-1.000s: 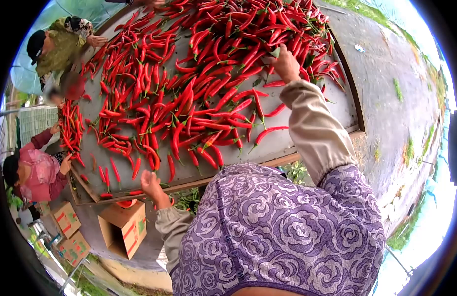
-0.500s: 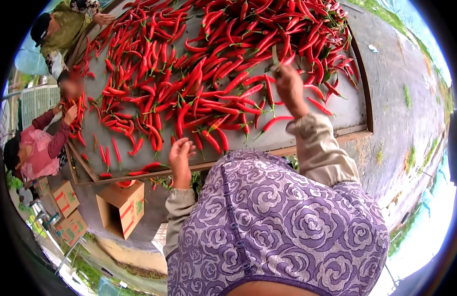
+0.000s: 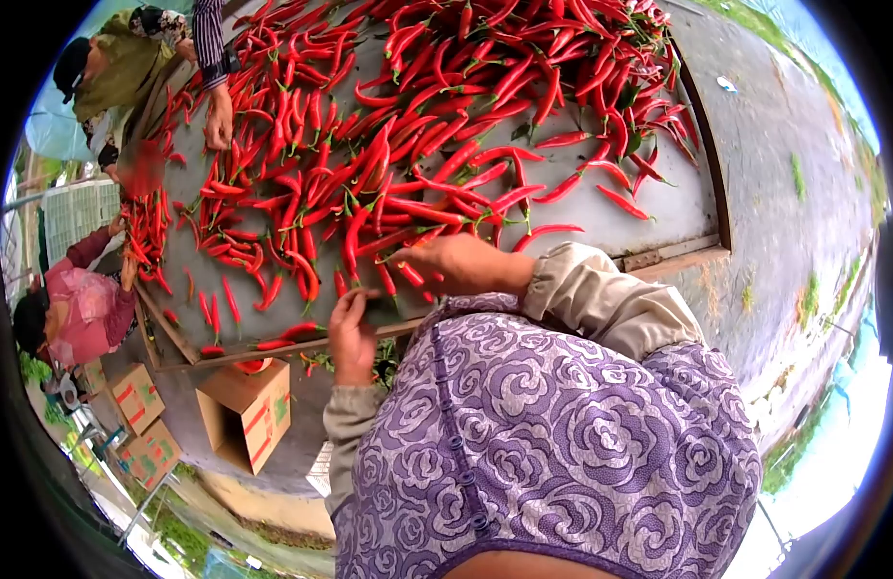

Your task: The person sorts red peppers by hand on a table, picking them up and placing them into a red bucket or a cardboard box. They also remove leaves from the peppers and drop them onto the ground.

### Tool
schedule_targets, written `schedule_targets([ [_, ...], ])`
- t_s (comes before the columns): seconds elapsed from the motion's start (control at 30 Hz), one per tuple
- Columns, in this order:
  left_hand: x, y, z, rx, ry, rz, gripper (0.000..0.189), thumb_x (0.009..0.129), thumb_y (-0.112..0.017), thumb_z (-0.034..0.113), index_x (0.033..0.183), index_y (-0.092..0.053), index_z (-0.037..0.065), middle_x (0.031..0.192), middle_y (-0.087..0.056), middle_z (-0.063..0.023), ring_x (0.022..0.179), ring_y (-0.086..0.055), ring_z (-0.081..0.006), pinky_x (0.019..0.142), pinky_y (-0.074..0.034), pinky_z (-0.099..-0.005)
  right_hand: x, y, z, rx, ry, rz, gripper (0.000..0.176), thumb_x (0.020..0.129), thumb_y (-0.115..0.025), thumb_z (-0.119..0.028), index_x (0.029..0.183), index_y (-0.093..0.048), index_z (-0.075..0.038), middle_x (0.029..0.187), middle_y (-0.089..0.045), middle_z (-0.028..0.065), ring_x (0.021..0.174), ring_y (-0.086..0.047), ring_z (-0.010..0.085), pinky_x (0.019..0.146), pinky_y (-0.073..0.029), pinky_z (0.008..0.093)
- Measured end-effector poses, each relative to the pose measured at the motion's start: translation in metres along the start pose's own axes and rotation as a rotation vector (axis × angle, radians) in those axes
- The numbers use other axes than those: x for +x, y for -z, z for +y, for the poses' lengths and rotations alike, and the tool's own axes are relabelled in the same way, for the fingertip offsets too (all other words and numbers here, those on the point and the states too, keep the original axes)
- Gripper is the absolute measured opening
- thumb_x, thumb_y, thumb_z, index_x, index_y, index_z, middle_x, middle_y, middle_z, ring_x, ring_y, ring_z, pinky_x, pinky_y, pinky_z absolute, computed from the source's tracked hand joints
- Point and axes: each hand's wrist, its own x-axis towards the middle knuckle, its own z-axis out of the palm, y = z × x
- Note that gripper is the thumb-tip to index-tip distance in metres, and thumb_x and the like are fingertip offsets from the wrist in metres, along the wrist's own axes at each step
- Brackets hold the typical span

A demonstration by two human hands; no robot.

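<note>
Many red chili peppers (image 3: 437,135) with green stems lie loosely spread on a grey table (image 3: 649,227). My right hand (image 3: 466,265) is low over the peppers near the table's front edge. Its fingers are bent, their tips over red peppers, and what they hold is hard to see. Close by on the left, my left hand (image 3: 352,333) is at the wooden edge, thumb and fingers drawn together. A small dark shape shows at its fingertips, too blurred to name. The two hands are apart.
Across the table, another person's hand (image 3: 219,121) in a striped sleeve reaches over peppers. A person in pink (image 3: 80,309) and one in an olive vest (image 3: 128,63) are at the left side. An open cardboard box (image 3: 258,410) stands below the front edge, with more boxes (image 3: 137,400) beyond.
My right hand has come from the upper right pile leftward and toward me, close to my left hand. My left fingers have closed together. A striped-sleeved arm has appeared at upper left.
</note>
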Motion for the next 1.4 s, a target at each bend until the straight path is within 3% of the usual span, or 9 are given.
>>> schedule_targets([
  [0.27,-0.09,0.237,-0.038,0.365,-0.108,0.659,0.028,0.089,-0.066,0.013,0.113,-0.062,0.0,0.09,-0.065,-0.006,0.082,-0.062,-0.0132,0.072,-0.05,-0.0246,-0.024,0.11,0.147,-0.668,-0.524,0.397,0.006,0.079,-0.059,-0.011,0.084,-0.063,-0.009,0.087,-0.063,0.0144,0.085,-0.065,0.0354,0.07,-0.054,0.0472],
  [0.37,-0.103,0.287,-0.066,0.837,0.435,0.814,0.039,0.087,-0.068,0.015,0.12,-0.058,-0.002,0.094,-0.065,-0.0066,0.084,-0.062,-0.0143,0.07,-0.05,-0.0274,-0.017,0.124,0.183,-0.814,-0.616,0.27,0.013,0.083,-0.054,-0.013,0.088,-0.066,-0.008,0.091,-0.065,0.0141,0.087,-0.066,0.0339,0.074,-0.054,0.0459],
  [0.47,-0.104,0.266,-0.089,1.33,0.126,0.837,0.047,0.084,-0.069,0.017,0.125,-0.054,-0.003,0.099,-0.064,-0.0084,0.088,-0.061,-0.0157,0.074,-0.05,-0.0303,-0.007,0.13,0.193,-0.802,-0.722,0.119,0.016,0.083,-0.056,-0.015,0.09,-0.069,-0.009,0.094,-0.067,0.0136,0.09,-0.066,0.033,0.076,-0.055,0.0448],
  [0.53,-0.093,0.213,-0.068,0.676,0.115,0.755,0.045,0.084,-0.067,0.011,0.124,-0.055,-0.004,0.105,-0.064,-0.0105,0.093,-0.06,-0.0171,0.083,-0.049,-0.0321,-0.005,0.131,0.191,-0.806,-0.714,0.077,0.017,0.083,-0.056,-0.016,0.09,-0.069,-0.009,0.096,-0.067,0.0136,0.092,-0.066,0.0325,0.077,-0.055,0.0446],
  [0.87,-0.023,0.204,-0.068,0.698,-0.393,0.81,0.034,0.084,-0.063,0.002,0.117,-0.059,-0.005,0.114,-0.064,-0.0149,0.098,-0.062,-0.0213,0.088,-0.049,-0.0333,-0.066,0.143,0.159,-0.391,-0.554,0.265,0.019,0.083,-0.061,-0.025,0.083,-0.062,-0.006,0.084,-0.064,0.0206,0.081,-0.062,0.0407,0.071,-0.05,0.0489],
  [1.03,-0.008,0.183,-0.071,0.567,-0.487,0.789,0.034,0.085,-0.063,0.001,0.118,-0.057,-0.004,0.114,-0.062,-0.015,0.1,-0.062,-0.0236,0.091,-0.049,-0.035,-0.14,0.142,0.118,-0.406,-0.582,-0.721,0.019,0.078,-0.065,-0.011,0.096,-0.07,-0.007,0.074,-0.068,0.0116,0.07,-0.068,0.0217,0.061,-0.053,0.0366],
  [1.13,0.005,0.177,-0.08,0.789,-0.65,0.795,0.036,0.083,-0.061,-0.001,0.119,-0.057,-0.001,0.113,-0.058,-0.0151,0.094,-0.059,-0.0251,0.085,-0.05,-0.0377,-0.132,0.143,0.037,-0.002,-1.118,-1.018,0.035,0.079,-0.07,-0.021,0.111,-0.066,-0.007,0.079,-0.066,0.0069,0.07,-0.065,0.0198,0.06,-0.052,0.0374],
  [1.23,0.014,0.146,-0.067,0.809,-0.765,0.764,0.042,0.081,-0.062,-0.001,0.122,-0.055,0.0,0.112,-0.056,-0.0158,0.093,-0.055,-0.0272,0.083,-0.049,-0.0393,-0.15,0.132,0.065,-0.375,-0.622,-0.579,0.041,0.075,-0.076,-0.026,0.11,-0.064,-0.007,0.09,-0.068,0.019,0.081,-0.068,0.0338,0.066,-0.053,0.0428],
  [1.4,0.012,0.053,-0.027,1.067,-0.739,0.488,0.058,0.078,-0.069,0.006,0.132,-0.048,0.001,0.113,-0.055,-0.0161,0.103,-0.056,-0.0297,0.089,-0.047,-0.0393,-0.109,0.115,0.064,-0.468,-0.851,-0.222,0.091,0.069,-0.083,-0.042,0.137,-0.038,0.001,0.092,-0.067,0.0261,0.086,-0.066,0.0429,0.073,-0.052,0.0494],
])
